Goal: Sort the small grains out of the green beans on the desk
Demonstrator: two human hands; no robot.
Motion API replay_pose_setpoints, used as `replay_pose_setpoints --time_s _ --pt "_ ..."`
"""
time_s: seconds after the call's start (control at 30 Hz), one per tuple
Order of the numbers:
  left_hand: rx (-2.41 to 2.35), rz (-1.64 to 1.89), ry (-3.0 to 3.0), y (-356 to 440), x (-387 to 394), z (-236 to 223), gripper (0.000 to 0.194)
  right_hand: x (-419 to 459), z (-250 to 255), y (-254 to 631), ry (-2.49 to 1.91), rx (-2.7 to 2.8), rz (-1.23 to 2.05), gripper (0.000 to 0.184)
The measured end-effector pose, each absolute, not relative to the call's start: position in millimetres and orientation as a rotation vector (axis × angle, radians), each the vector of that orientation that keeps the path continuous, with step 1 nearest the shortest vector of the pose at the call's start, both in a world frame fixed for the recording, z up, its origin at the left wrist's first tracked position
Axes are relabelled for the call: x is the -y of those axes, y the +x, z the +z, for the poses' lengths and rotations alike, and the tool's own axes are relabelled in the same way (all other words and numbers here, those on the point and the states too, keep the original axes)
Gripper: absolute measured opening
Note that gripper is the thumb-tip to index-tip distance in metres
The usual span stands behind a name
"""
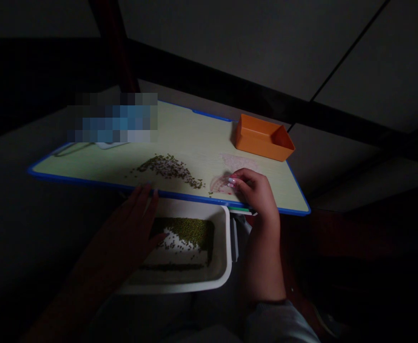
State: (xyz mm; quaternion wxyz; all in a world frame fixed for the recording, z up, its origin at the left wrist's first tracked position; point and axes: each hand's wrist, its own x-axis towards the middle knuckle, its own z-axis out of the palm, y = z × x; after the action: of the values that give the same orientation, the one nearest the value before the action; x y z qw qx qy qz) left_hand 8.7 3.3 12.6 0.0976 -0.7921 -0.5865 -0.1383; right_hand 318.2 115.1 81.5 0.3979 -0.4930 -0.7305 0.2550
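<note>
My left hand (pixel 135 221) lies with fingers stretched out, over the left part of a white plastic tub (pixel 226 247) and up against the board's near edge. Inside the tub are many small green beans (pixel 194 231), which look like mung beans, heaped toward the far side. A loose strip of similar beans (pixel 168 166) is spread across the pale tabletop (pixel 191 133). My right hand (pixel 255 188) is above the table, right of that strip, its thumb and fingertips pinched together over a faint printed pattern (pixel 218 185). Whatever is between those fingertips is too small to see.
An orange open box (pixel 261 139) stands at the table's far right corner. A blurred-out bluish object (pixel 123 119) occupies the far left. The table has a raised blue edge (pixel 105 180). Behind it rises a dark panelled front (pixel 230 47). The surroundings are dim.
</note>
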Motion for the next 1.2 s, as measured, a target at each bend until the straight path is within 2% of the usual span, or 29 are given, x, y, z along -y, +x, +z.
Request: replay_pose_setpoints --time_s 0.43,1.2 --pt "1.757 -0.387 -2.361 9 -3 16 0.086 -110 79 323 -1.225 1.828 0.703 0.015" --pt "1.717 -0.413 -2.355 9 -1 18 0.084 -107 79 310 -1.238 1.889 0.621 0.015"
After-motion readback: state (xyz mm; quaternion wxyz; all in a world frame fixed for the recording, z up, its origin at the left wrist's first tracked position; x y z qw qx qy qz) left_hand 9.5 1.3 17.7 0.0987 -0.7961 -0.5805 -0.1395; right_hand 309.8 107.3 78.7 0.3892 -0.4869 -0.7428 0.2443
